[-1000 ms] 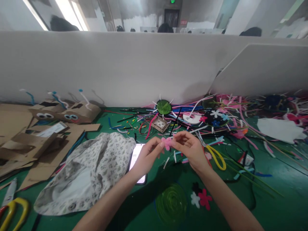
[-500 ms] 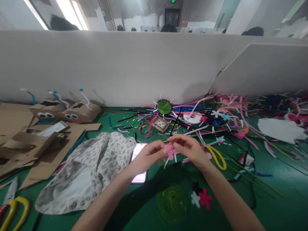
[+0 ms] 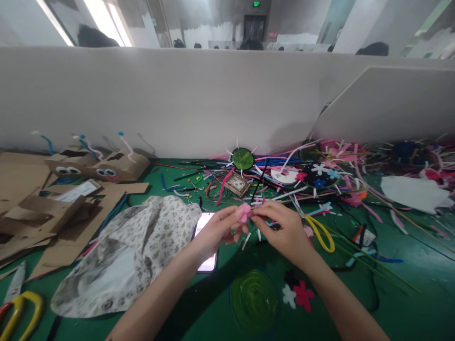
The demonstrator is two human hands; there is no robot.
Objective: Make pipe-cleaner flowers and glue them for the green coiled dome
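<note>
A small pink flower point(image 3: 243, 212) is pinched in the fingers of my left hand point(image 3: 223, 227), held above the green table. Close on its right, my right hand point(image 3: 279, 222) has thumb and forefinger pressed together at the flower's edge; whether they grip it or something tiny, I cannot make out. Below the hands lies a round green coiled disc point(image 3: 253, 300). Beside that disc are a white flower point(image 3: 289, 296), a red-pink flower point(image 3: 304, 296) and a partly shaded black flower point(image 3: 291, 278).
A lit phone point(image 3: 209, 260) and a patterned cloth point(image 3: 142, 251) lie left of the hands. Cardboard figures point(image 3: 119, 166) stand at the far left. Yellow-handled scissors point(image 3: 322, 232) rest at right, before a heap of pipe cleaners point(image 3: 341, 154). Other scissors point(image 3: 26, 303) lie front left.
The pink flower has shifted up and left and turned in my left fingers. My right hand's fingers have moved from over the flower to its right edge.
</note>
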